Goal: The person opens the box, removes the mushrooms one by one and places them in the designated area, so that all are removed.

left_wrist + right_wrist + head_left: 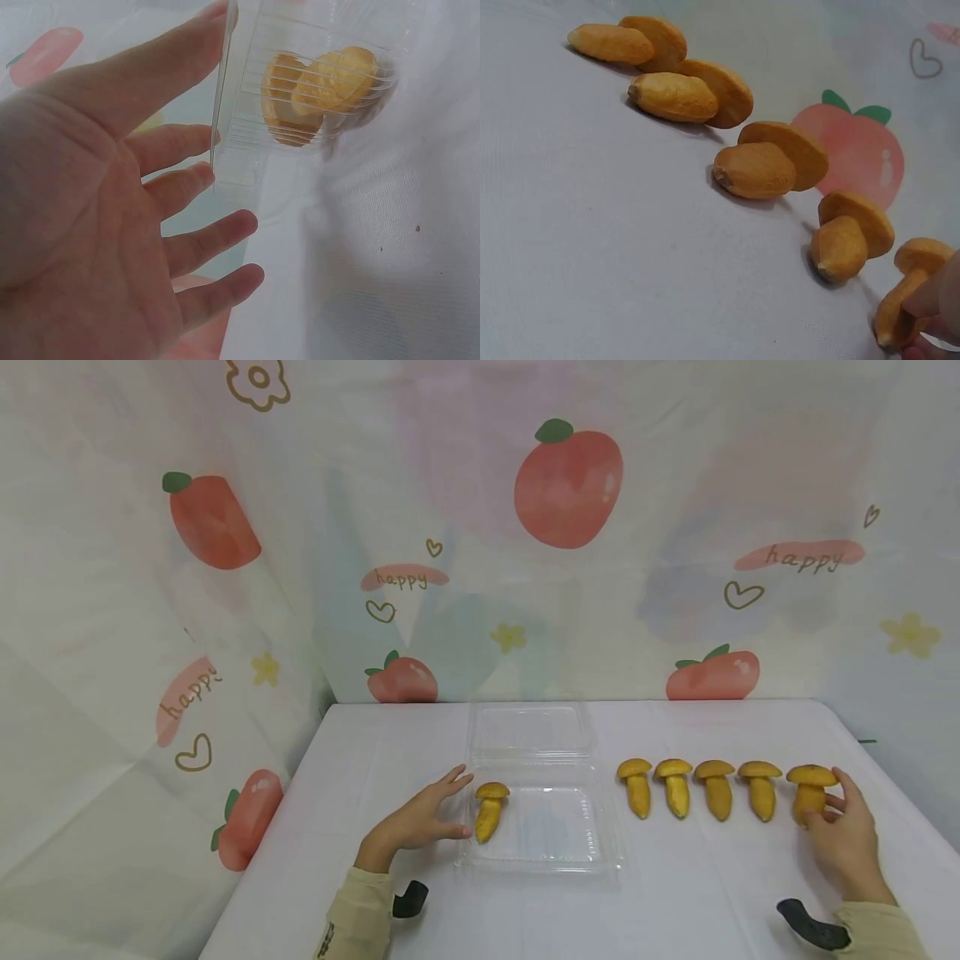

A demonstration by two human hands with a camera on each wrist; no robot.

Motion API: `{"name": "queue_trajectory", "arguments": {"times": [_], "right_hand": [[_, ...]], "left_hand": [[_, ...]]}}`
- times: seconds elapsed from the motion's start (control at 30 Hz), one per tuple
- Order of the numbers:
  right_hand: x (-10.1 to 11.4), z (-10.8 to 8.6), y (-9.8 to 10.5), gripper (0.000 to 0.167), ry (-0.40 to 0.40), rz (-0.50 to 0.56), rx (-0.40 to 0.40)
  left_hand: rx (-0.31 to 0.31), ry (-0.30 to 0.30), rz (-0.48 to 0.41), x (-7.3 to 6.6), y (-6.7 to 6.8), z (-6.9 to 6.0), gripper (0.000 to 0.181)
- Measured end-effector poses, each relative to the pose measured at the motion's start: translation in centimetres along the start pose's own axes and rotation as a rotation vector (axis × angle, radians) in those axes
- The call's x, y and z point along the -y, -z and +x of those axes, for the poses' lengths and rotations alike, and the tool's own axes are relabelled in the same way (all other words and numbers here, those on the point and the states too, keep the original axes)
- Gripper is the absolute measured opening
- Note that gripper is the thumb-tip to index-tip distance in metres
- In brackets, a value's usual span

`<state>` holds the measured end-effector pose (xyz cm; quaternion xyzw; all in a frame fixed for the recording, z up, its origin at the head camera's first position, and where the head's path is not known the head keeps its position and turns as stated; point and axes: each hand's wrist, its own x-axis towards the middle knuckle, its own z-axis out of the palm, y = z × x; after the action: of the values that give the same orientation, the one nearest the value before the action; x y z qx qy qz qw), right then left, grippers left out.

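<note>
My left hand [423, 814] is at the left rim of a clear plastic clamshell box [540, 864], fingers spread and nearly straight. In the left wrist view, its fingertips touch the box's edge [220, 97]. Inside the box, at the left, lies one yellow-brown mushroom [489, 818], seen through the ribbed wall in that view. At the right end of a row of similar mushrooms, my right hand [847, 839] pinches the last mushroom [810, 797] by its stem. The right wrist view shows a finger against that mushroom's stem [895, 311]; the rest of the hand is cut off.
Several more mushrooms [714, 789] lie in a row right of the box, caps toward the back. The box's lid [531, 731] is folded back behind its base. A white cloth covers the table [675, 893], and a fruit-printed curtain [480, 635] stands behind it.
</note>
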<state>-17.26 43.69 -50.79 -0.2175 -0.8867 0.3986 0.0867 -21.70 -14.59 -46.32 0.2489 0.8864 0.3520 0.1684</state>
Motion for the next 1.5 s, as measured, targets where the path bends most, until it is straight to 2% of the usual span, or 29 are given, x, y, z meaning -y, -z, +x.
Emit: {"name": "queue_trajectory", "arguments": {"times": [0.2,0.47,0.63,0.97,1.13,1.37,1.5], "right_hand": [[-0.4,0.1,-0.3,0.076,-0.007,-0.041,-0.02],[-0.8,0.3,-0.9,0.063,-0.072,-0.047,-0.134],[-0.6,0.2,-0.9,0.056,-0.106,-0.038,-0.138],[0.3,0.3,-1.0,0.059,-0.169,0.021,-0.157],[1.2,0.1,-0.6,0.06,-0.137,0.054,-0.176],[3.2,-0.5,-0.5,0.057,-0.049,0.07,-0.236],[4.5,-1.0,-0.7,0.057,-0.018,0.071,-0.207]], "left_hand": [[0.002,0.001,0.001,0.1,-0.1,0.0,0.085],[0.006,-0.011,-0.004,0.3,0.0,0.0,0.084],[0.005,-0.021,-0.009,0.5,0.0,0.0,0.085],[0.01,-0.016,0.004,0.6,0.0,0.1,0.084],[0.01,-0.008,0.005,0.5,0.0,0.0,0.084],[0.012,-0.011,0.011,0.3,0.1,0.0,0.084],[0.012,-0.014,0.013,0.4,0.0,0.0,0.084]]}}
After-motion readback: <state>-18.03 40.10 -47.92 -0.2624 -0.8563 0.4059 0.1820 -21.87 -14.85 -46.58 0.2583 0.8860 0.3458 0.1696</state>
